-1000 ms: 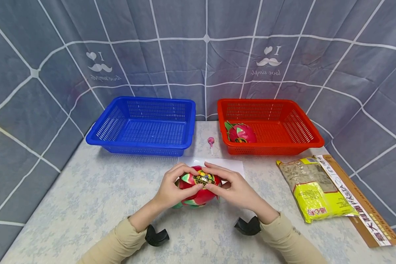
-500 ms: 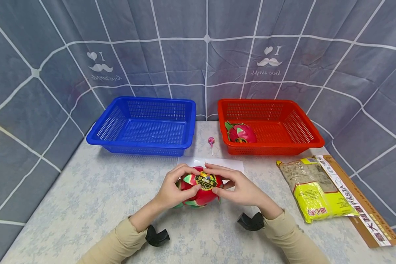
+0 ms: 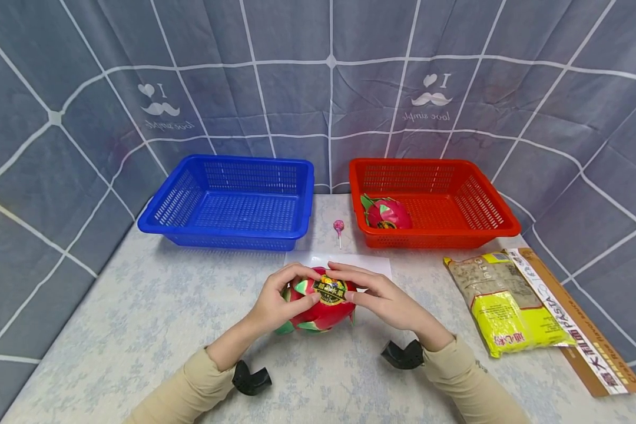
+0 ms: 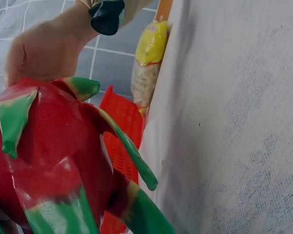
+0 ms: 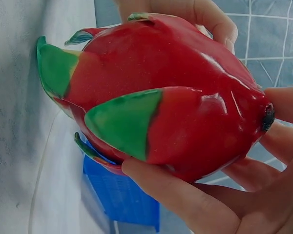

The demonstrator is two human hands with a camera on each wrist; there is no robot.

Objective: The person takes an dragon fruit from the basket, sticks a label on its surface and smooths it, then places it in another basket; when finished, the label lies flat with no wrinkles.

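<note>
Both hands hold a red dragon fruit with green-tipped scales (image 3: 325, 318) above the near middle of the table. My left hand (image 3: 277, 299) grips its left side, thumb in front and fingers over the top. On the right side, my right hand (image 3: 392, 301) holds its end, the thumb at the edge of a black-and-gold round sticker (image 3: 330, 290). The right wrist view shows the fruit (image 5: 176, 92) close up, its dark stem end towards the right fingers (image 5: 185, 200). In the left wrist view, green tips point down and right on the fruit (image 4: 53, 146).
A blue basket (image 3: 225, 238) stands back left. A red basket (image 3: 440, 238) back right contains another dragon fruit (image 3: 389, 213). Between them lies a lollipop (image 3: 339, 227). White paper (image 3: 373, 265) lies behind the hands; a yellow pasta bag (image 3: 514, 321) overlaps a brown box (image 3: 596, 341) at right.
The fruit has turned so its sticker faces up more fully. My right thumb has slid right off the sticker's middle, and the right wrist has shifted slightly right. The left hand stays nearly put.
</note>
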